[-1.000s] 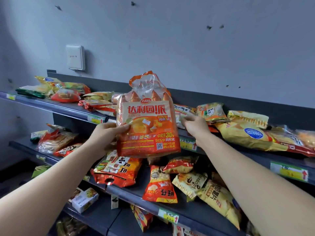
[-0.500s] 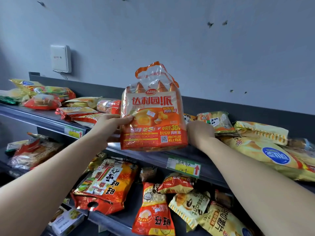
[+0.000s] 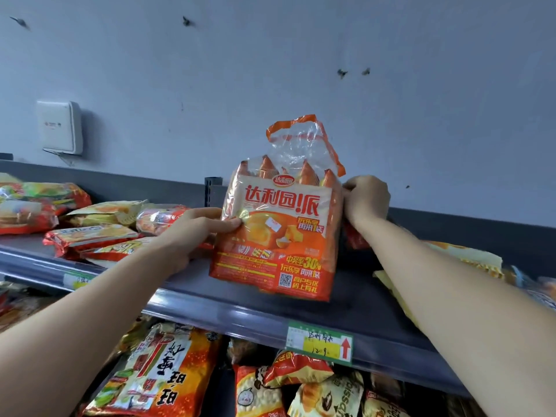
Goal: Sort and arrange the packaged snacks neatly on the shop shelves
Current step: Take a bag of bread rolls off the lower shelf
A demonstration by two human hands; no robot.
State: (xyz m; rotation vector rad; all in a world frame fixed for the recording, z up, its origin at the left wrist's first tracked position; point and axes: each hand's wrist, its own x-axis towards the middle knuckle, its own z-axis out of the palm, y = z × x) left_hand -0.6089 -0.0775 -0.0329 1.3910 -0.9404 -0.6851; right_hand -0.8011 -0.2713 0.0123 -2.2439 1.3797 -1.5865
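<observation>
Gripping the orange bag [image 3: 276,236], left hand [image 3: 192,233] and right hand [image 3: 365,200] have set it onto the shelf [image 3: 361,302].

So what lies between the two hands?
In the head view: the orange pie bag, upright on the shelf; left hand and right hand hold it.

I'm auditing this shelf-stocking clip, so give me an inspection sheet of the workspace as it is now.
Surface: dark upper shelf, price tag on its front rail.
Job's things: orange cake pack upright on that shelf.
Clutter: snack packs lying flat left; yellow bags right; jumbled packs below.
Hands: left hand grips the pack's left side; right hand grips its upper right edge.
Cables: nothing seen.
Surroundings: grey marked wall, white wall box.
</observation>
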